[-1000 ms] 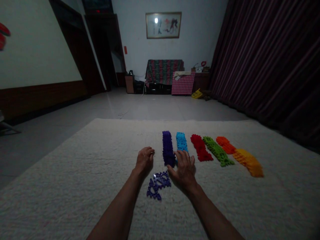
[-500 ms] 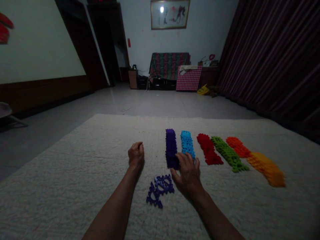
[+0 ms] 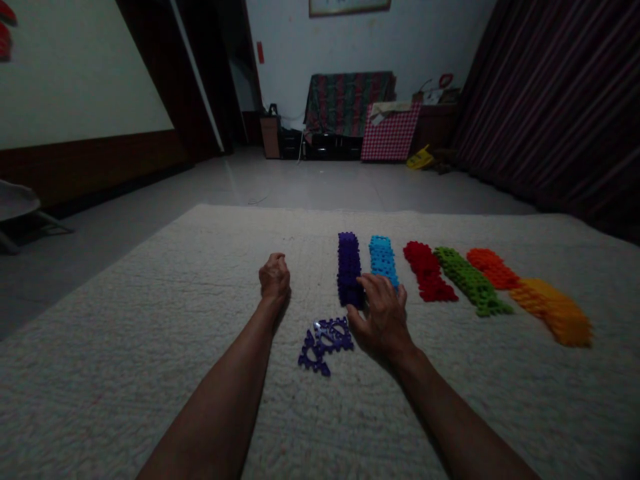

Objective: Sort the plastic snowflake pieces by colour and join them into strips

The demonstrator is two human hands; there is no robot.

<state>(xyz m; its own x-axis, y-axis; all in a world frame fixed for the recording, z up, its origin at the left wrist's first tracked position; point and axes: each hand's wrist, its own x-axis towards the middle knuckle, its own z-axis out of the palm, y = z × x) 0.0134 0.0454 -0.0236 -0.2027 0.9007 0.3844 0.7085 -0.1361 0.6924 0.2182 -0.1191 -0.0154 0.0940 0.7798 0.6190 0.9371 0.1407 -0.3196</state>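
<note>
My left hand [image 3: 275,276] rests on the white rug [image 3: 150,347] as a loose fist, with nothing visible in it. My right hand [image 3: 383,317] lies flat, fingers spread, its fingertips touching the near end of the purple row of plastic pieces [image 3: 349,267] and the blue row [image 3: 383,259]. Just left of that hand lie loose purple pieces [image 3: 324,343] on the rug. Further right run a red row [image 3: 428,271], a green row [image 3: 471,280], an orange row [image 3: 492,267] and a yellow-orange row [image 3: 557,311].
Grey tiled floor [image 3: 310,187] lies beyond the rug. A cloth-covered piece of furniture [image 3: 347,100] and a red checked box [image 3: 390,132] stand at the far wall. Dark striped curtains [image 3: 560,107] hang on the right. A pale seat edge [image 3: 17,200] shows at far left.
The view has tilted downward and shifted. My left hand drew back from the purple row and curled into a fist; my right hand stays at the near ends of the purple and blue rows.
</note>
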